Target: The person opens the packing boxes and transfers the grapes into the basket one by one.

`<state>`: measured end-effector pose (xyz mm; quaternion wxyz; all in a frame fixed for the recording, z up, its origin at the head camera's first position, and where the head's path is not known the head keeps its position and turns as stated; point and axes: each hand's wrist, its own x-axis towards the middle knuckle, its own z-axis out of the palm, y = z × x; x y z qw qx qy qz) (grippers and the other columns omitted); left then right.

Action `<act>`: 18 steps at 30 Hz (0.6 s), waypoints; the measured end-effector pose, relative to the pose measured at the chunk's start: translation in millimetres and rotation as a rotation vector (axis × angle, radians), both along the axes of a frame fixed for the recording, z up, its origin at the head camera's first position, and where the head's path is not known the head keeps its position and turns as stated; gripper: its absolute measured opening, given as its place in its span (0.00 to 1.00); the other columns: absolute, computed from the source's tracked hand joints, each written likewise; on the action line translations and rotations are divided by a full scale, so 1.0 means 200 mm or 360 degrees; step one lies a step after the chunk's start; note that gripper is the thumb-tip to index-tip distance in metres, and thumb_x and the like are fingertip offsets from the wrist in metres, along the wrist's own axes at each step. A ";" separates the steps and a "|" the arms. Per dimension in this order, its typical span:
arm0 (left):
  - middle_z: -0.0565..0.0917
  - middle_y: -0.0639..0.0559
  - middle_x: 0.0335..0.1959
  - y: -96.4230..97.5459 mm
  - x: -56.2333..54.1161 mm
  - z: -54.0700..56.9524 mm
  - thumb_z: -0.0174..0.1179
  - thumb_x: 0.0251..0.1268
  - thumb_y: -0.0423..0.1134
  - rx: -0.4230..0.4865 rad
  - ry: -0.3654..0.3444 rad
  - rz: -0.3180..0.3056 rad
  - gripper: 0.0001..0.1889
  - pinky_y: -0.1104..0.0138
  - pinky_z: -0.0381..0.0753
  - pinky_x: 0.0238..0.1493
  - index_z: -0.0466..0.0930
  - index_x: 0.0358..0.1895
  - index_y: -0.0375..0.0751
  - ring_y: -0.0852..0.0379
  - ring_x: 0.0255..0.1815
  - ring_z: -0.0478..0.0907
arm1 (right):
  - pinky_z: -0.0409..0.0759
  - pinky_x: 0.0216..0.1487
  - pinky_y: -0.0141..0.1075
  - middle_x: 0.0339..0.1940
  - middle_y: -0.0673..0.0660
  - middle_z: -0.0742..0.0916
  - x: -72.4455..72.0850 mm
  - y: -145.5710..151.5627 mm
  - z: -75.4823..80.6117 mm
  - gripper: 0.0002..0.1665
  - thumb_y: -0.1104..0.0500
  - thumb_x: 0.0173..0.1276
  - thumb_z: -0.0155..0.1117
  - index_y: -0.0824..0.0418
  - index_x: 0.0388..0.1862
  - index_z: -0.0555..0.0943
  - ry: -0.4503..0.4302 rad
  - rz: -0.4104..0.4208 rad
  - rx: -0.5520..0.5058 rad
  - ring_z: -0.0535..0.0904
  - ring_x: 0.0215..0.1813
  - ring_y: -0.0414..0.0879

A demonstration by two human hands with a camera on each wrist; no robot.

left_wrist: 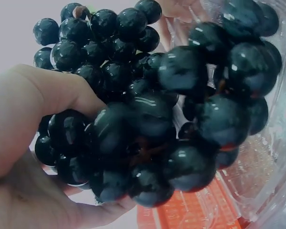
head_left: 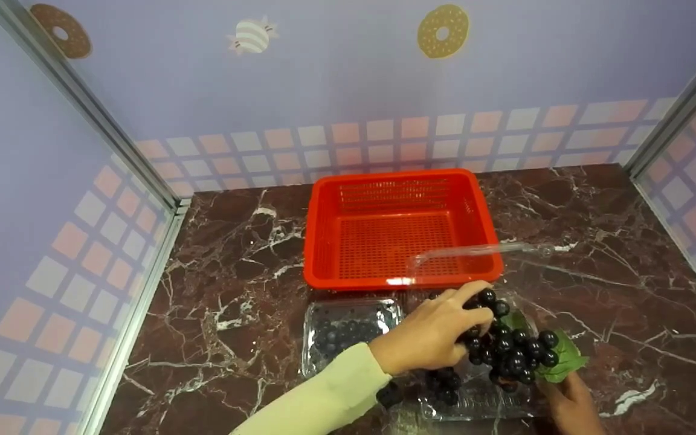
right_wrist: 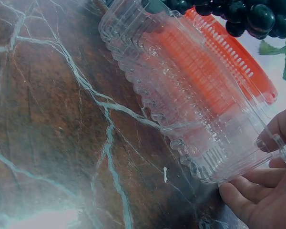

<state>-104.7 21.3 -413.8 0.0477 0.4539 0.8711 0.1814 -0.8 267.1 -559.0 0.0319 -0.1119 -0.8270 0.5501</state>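
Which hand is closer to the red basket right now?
Left. The left hand grips black grapes just short of the near edge of the red basket; the right hand is farther off, nearer the person, holding the clear plastic container.

place: panelled booth | donut-print walls | metal corner rails | marbled tabletop

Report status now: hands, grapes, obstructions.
Left hand grips black grapes. Right hand pinches edge of clear container. Grapes over container. Possible obstruction: raised clear lid, overlapping red basket in head view.
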 end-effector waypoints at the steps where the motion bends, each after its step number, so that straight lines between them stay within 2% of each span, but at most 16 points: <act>1: 0.56 0.60 0.75 0.00 0.00 0.01 0.65 0.43 0.27 0.0006 0.0001 -0.0003 0.20 0.75 0.74 0.41 0.72 0.36 0.56 0.59 0.54 0.74 | 0.74 0.43 0.18 0.41 0.21 0.75 0.00 0.00 0.00 0.21 0.71 0.68 0.54 0.67 0.60 0.72 0.0031 0.0001 -0.0019 0.74 0.43 0.20; 4: 0.56 0.59 0.76 -0.01 0.00 0.02 0.64 0.43 0.26 0.0037 0.0006 -0.0009 0.20 0.77 0.73 0.39 0.72 0.36 0.56 0.58 0.56 0.73 | 0.73 0.43 0.17 0.41 0.21 0.75 0.00 0.00 -0.01 0.19 0.73 0.67 0.54 0.61 0.55 0.76 0.0105 0.0004 -0.0024 0.74 0.44 0.20; 6: 0.56 0.58 0.76 -0.02 0.00 0.03 0.64 0.43 0.26 0.0060 0.0010 -0.0009 0.20 0.77 0.74 0.38 0.73 0.36 0.55 0.58 0.56 0.73 | 0.71 0.45 0.14 0.43 0.20 0.74 0.00 0.00 -0.01 0.19 0.71 0.68 0.54 0.65 0.58 0.75 0.0100 0.0009 0.0008 0.71 0.46 0.17; 9: 0.57 0.58 0.75 -0.03 0.00 0.04 0.63 0.42 0.25 0.0092 0.0017 -0.0006 0.20 0.76 0.74 0.39 0.73 0.36 0.54 0.57 0.57 0.74 | 0.67 0.48 0.12 0.45 0.18 0.71 0.00 0.00 0.00 0.25 0.68 0.70 0.53 0.74 0.65 0.67 0.0080 0.0017 0.0062 0.67 0.49 0.14; 13: 0.58 0.57 0.75 -0.04 0.00 0.05 0.63 0.42 0.25 0.0120 0.0036 0.0004 0.20 0.71 0.78 0.43 0.73 0.36 0.54 0.56 0.59 0.73 | 0.64 0.49 0.11 0.47 0.18 0.69 0.00 0.00 0.00 0.28 0.65 0.72 0.53 0.74 0.68 0.64 0.0048 0.0032 0.0102 0.63 0.50 0.12; 16: 0.58 0.57 0.75 -0.06 0.00 0.06 0.62 0.40 0.25 0.0136 0.0058 0.0007 0.20 0.68 0.79 0.45 0.73 0.35 0.54 0.56 0.60 0.73 | 0.63 0.49 0.10 0.54 0.31 0.76 0.00 0.01 0.00 0.29 0.64 0.72 0.53 0.74 0.69 0.62 0.0006 0.0046 0.0143 0.61 0.50 0.11; 18: 0.58 0.56 0.75 -0.07 0.01 0.07 0.62 0.40 0.25 0.0145 0.0071 0.0006 0.20 0.68 0.78 0.45 0.73 0.35 0.54 0.55 0.61 0.73 | 0.63 0.49 0.11 0.59 0.46 0.79 0.00 0.02 0.00 0.30 0.62 0.73 0.53 0.73 0.70 0.62 -0.0038 0.0052 0.0185 0.61 0.50 0.10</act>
